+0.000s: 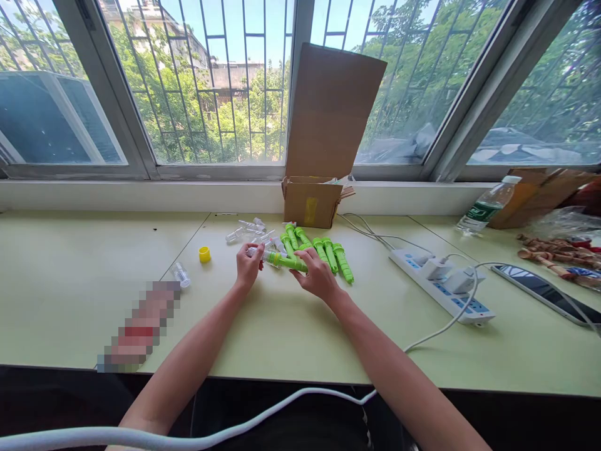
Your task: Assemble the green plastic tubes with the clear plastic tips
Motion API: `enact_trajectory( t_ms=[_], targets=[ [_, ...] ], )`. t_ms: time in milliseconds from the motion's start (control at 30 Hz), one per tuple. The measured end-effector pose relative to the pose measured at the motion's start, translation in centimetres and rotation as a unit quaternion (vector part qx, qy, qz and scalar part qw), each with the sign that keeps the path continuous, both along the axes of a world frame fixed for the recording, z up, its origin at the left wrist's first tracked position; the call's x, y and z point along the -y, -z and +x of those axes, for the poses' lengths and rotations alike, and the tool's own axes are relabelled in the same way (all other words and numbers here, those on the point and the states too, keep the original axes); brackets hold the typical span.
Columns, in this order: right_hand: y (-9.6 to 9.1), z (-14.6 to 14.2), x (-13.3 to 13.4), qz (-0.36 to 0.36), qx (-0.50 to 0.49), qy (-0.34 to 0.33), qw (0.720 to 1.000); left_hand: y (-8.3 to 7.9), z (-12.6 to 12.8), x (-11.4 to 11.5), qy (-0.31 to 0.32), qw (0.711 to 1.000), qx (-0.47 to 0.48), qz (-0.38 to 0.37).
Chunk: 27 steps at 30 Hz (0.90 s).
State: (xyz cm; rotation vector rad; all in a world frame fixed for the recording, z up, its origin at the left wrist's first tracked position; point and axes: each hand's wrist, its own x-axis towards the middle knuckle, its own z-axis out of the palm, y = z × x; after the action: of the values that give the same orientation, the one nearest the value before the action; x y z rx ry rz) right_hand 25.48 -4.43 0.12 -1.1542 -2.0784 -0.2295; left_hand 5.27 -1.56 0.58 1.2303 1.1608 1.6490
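The green plastic tube [285, 261] is between the two hands, and its long way runs left to right, with the right end tipped a bit toward us. Both hands are right by it, one at each end. Going from the left, we first see a small clear tube [181, 275] on the table [66, 263], then a yellow cap [204, 254] near it, a little farther from us. Next comes the left hand [248, 268]. Its fingers are closed on a clear piece [268, 256] that lines up with the green tube's left end. We cannot tell how tightly the two fit. More clear tubes [237, 235] lie behind this hand. Then we come to the right hand [320, 275], with its thumb and fingers gripping the green tube near its right end. So the tube lies right of the left hand and left of the right hand. Behind the right hand, we see a bunch of other green tubes [344, 264], with a cardboard box [295, 207] behind them. Farther right, well apart, is a white power strip [441, 288].
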Motion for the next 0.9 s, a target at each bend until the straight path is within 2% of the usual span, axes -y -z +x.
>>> enact_trajectory(
  t_ms=[100, 333, 567, 900],
  targets=[
    [0.05, 0.01, -0.06, 0.003, -0.007, -0.005, 1.0, 0.13, -0.22, -0.25, -0.006, 1.0, 0.007, -0.006],
    [0.24, 0.16, 0.08, 0.017, -0.022, 0.031, 0.999, 0.37, -0.28, -0.54, 0.0, 1.0, 0.02, -0.008],
    [-0.3, -0.09, 0.06, -0.019, -0.068, -0.011, 0.997, 0.56, -0.29, -0.72, 0.004, 0.999, 0.034, -0.019],
    [0.04, -0.26, 0.03, -0.049, -0.092, 0.064, 0.993, 0.51, -0.45, -0.82, 0.013, 0.998, 0.049, -0.024]
  ],
)
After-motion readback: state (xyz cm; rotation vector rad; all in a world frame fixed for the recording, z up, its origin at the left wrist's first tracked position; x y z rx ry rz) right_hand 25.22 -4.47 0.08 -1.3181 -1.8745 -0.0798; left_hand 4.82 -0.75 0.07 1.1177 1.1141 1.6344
